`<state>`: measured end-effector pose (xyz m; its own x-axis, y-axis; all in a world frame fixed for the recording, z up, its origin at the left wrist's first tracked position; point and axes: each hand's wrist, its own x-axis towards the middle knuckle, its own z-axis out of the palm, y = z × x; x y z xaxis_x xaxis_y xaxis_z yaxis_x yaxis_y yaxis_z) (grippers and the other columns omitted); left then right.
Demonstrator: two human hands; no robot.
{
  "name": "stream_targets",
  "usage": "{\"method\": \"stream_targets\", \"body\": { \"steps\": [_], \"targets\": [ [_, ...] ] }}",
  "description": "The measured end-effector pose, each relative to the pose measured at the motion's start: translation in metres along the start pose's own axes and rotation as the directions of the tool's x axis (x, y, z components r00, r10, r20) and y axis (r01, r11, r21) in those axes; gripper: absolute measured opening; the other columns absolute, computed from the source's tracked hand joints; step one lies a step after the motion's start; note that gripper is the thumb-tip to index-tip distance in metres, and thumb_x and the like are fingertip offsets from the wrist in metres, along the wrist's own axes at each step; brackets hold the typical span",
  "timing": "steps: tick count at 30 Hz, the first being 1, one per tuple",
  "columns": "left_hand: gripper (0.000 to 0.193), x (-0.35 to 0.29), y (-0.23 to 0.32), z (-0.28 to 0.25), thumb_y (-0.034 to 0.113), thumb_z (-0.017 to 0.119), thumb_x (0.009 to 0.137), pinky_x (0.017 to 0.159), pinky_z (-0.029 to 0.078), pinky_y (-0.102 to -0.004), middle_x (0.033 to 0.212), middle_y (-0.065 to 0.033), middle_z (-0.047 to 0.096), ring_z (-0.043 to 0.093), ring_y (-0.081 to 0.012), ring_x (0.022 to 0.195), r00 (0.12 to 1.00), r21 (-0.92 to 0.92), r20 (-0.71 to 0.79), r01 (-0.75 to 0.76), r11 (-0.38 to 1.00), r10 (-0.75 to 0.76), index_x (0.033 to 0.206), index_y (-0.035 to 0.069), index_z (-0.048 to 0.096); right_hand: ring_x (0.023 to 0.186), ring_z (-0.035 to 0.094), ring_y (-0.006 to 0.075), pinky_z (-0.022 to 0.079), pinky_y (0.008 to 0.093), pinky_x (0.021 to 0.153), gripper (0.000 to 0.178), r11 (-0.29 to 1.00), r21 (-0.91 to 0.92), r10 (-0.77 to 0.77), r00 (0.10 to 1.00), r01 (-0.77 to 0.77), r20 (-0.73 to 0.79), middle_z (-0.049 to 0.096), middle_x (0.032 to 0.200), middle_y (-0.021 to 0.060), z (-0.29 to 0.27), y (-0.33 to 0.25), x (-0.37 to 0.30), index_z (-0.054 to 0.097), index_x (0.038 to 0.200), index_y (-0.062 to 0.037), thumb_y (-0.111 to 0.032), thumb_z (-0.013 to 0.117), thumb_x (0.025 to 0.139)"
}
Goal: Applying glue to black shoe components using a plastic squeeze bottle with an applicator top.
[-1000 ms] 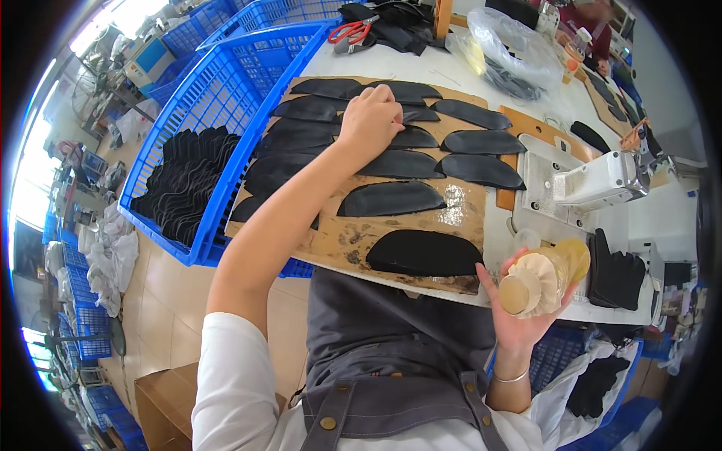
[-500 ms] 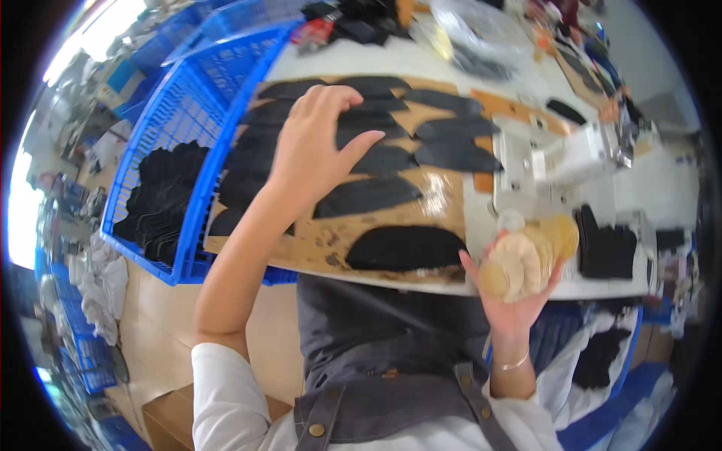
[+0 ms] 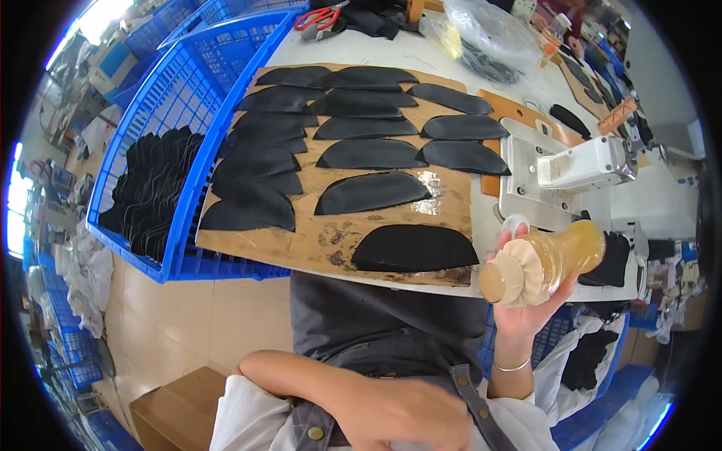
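Observation:
My right hand (image 3: 528, 317) grips a clear bottle of yellowish liquid (image 3: 571, 255) beside the board's right corner. The bottle lies tilted on its side, its neck wrapped in a gathered beige cover (image 3: 519, 274). My left hand (image 3: 410, 413) is bent in across my chest at the lower edge, its fingers blurred and mostly out of sight. On a stained brown board (image 3: 323, 244) lie several black curved flat pieces in rows, some overlapping at the left. One matte black piece (image 3: 414, 248) lies alone at the near edge, nearest to the bottle.
A blue crate (image 3: 169, 263) at the left holds a stack of black pieces (image 3: 154, 192). A white sewing machine (image 3: 579, 165) stands to the right. Red-handled scissors (image 3: 322, 19) and a clear plastic bag (image 3: 492, 37) lie at the back. A cardboard box (image 3: 177, 410) sits on the floor.
My left hand has pulled back from over the black pieces to my chest. The right hand still holds the bottle, which has shifted slightly to the right.

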<state>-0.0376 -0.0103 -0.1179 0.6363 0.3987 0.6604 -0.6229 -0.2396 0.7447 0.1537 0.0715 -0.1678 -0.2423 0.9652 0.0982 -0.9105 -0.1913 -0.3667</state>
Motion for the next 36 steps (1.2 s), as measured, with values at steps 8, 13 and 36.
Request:
{"method": "stream_targets", "body": {
  "steps": [8,13,36],
  "targets": [
    [0.034,-0.086,0.013,-0.090,0.006,0.072,0.063,0.068,0.044,-0.0323,0.092,-0.0046,0.064,0.059,-0.0190,0.079,0.811,0.816,-0.527,0.566,-0.114,0.252,0.096,0.011,0.063,0.118,0.044,0.0392,0.037,0.0486,0.099,0.080,0.638,-0.717,-0.218,0.959,0.280,0.180,0.041,0.129,0.0218,0.042,0.026,0.025,0.028,0.136,-0.0060,-0.061,0.049,0.081],
    [0.032,-0.106,0.001,-0.098,0.008,0.066,0.065,0.072,0.046,-0.0307,0.093,-0.0024,0.063,0.058,-0.0183,0.083,0.891,0.888,-0.329,0.404,-0.219,0.312,0.097,0.011,0.065,0.105,0.054,0.0346,0.044,0.0431,0.091,0.081,0.387,-0.827,-0.144,0.913,0.408,0.383,0.049,0.118,0.0227,0.070,0.060,0.050,0.028,0.132,-0.0041,-0.054,0.061,0.077],
    [0.030,-0.119,-0.007,-0.102,0.013,0.063,0.065,0.071,0.044,-0.0293,0.089,0.0030,0.065,0.056,-0.0155,0.082,0.908,0.906,-0.314,0.374,-0.199,0.277,0.095,0.012,0.066,0.105,0.055,0.0224,0.046,0.0363,0.088,0.055,-0.062,-0.921,-0.052,0.920,0.385,0.388,0.053,0.118,0.0154,0.051,0.020,0.043,0.047,0.121,0.0007,-0.011,0.070,0.073]
  ]
}}
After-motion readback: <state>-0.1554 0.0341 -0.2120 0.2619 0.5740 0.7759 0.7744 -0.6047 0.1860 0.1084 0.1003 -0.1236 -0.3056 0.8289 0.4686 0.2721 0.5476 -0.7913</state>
